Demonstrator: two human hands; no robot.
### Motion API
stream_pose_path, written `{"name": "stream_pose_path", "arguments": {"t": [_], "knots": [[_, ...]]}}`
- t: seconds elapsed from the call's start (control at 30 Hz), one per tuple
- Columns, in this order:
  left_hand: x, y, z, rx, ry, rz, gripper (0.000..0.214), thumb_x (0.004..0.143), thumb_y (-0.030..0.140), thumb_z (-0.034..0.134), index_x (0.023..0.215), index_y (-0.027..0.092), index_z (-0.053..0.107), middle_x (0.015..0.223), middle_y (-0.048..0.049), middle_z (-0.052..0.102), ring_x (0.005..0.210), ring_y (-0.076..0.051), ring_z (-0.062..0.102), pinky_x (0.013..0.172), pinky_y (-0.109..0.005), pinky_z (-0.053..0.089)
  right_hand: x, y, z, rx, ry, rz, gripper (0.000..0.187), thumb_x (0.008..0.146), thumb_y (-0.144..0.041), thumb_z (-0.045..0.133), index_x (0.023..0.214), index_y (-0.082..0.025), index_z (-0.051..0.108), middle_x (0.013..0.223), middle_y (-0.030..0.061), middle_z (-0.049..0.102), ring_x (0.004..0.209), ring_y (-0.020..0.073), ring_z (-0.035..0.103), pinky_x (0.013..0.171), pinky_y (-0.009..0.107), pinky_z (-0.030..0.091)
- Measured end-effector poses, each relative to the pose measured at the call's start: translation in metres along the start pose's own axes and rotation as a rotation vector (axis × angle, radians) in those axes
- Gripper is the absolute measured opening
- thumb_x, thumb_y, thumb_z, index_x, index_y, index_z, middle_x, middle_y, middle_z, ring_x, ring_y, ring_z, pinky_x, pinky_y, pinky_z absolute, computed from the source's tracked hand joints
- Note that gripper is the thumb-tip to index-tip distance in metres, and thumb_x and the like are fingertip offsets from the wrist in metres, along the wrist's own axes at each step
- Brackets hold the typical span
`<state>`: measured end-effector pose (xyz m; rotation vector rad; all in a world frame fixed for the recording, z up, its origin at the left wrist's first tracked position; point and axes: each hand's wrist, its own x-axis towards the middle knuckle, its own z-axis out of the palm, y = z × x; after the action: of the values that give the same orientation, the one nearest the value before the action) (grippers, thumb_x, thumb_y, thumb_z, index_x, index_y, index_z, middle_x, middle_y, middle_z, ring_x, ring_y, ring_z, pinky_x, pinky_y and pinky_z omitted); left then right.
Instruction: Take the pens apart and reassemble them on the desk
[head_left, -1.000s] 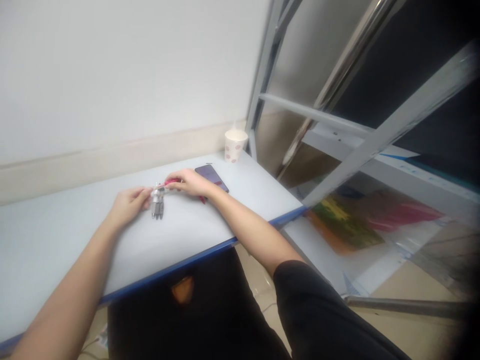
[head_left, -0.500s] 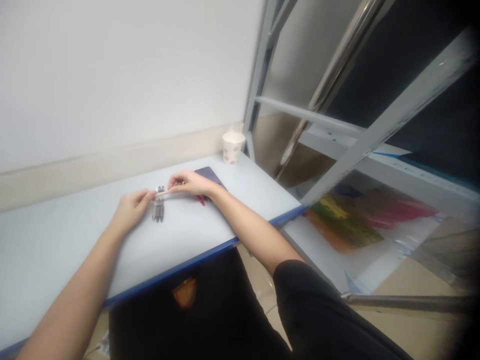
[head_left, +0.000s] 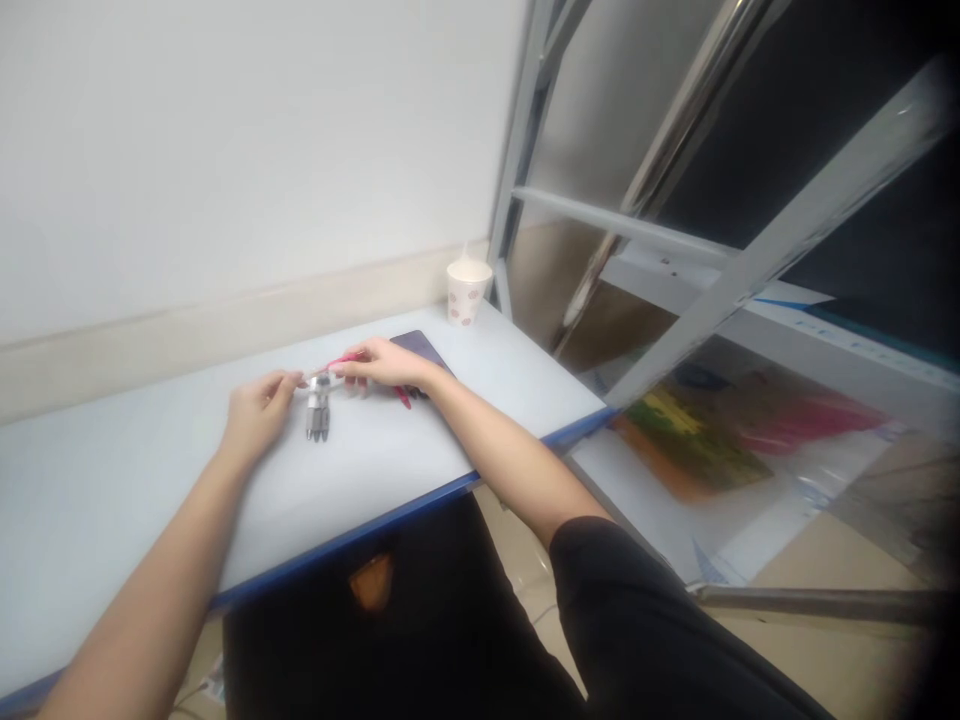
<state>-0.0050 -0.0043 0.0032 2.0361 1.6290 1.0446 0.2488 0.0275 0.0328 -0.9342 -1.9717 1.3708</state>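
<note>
My left hand and my right hand meet over the white table, both pinching a thin red pen that spans between their fingertips. The left fingers are closed on its pale end, the right fingers on its red barrel. Just below the pen, a few grey pens lie side by side on the table. Another red piece sticks out under my right wrist.
A dark phone lies flat behind my right hand. A paper cup stands at the table's far corner by the wall. A grey metal rack rises to the right, above coloured sheets on the floor.
The pen between my hands has shifted slightly and its red barrel shows more. My hands stay close together above the grey pens.
</note>
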Motion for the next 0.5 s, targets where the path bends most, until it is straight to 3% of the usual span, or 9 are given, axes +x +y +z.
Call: {"name": "stream_pose_path", "arguments": {"t": [0.1,0.23,0.33,0.5], "knots": [[0.0,0.001,0.0,-0.023,-0.017,0.016,0.039,0.093,0.054,0.054,0.089,0.022,0.076,0.062,0.0026,0.058,0.06,-0.017,0.05,0.064,-0.029,0.039,0.004,0.004,0.001,0.075,0.039,-0.086,0.027,0.096,-0.041,0.071,0.088,-0.016,0.074,0.077,0.0017,0.069,0.072,0.013,0.062,0.069,0.025,0.047],[0.0,0.005,0.001,-0.061,-0.073,0.044,0.036,0.09,0.054,0.06,0.094,0.021,0.075,0.068,0.0015,0.065,0.065,-0.017,0.055,0.068,-0.028,0.042,0.01,0.009,0.001,0.208,0.127,-0.104,0.016,0.09,-0.032,0.075,0.089,-0.016,0.076,0.083,0.0037,0.072,0.077,0.0131,0.061,0.067,0.023,0.045],[-0.002,0.008,0.001,-0.069,-0.122,0.04,0.04,0.092,0.055,0.056,0.097,0.021,0.076,0.064,0.002,0.061,0.061,-0.017,0.053,0.065,-0.028,0.041,0.01,0.011,-0.001,0.323,0.122,-0.065,0.012,0.086,-0.028,0.077,0.088,-0.016,0.077,0.086,0.0046,0.074,0.077,0.0127,0.061,0.066,0.023,0.046],[-0.004,0.009,0.0,-0.103,-0.202,0.021,0.045,0.099,0.053,0.047,0.092,0.019,0.076,0.056,0.0025,0.054,0.052,-0.015,0.047,0.057,-0.028,0.036,0.011,0.014,-0.004,0.334,0.11,-0.08,0.019,0.081,-0.029,0.083,0.096,-0.017,0.08,0.086,0.0039,0.073,0.078,0.014,0.059,0.064,0.023,0.046]]}}
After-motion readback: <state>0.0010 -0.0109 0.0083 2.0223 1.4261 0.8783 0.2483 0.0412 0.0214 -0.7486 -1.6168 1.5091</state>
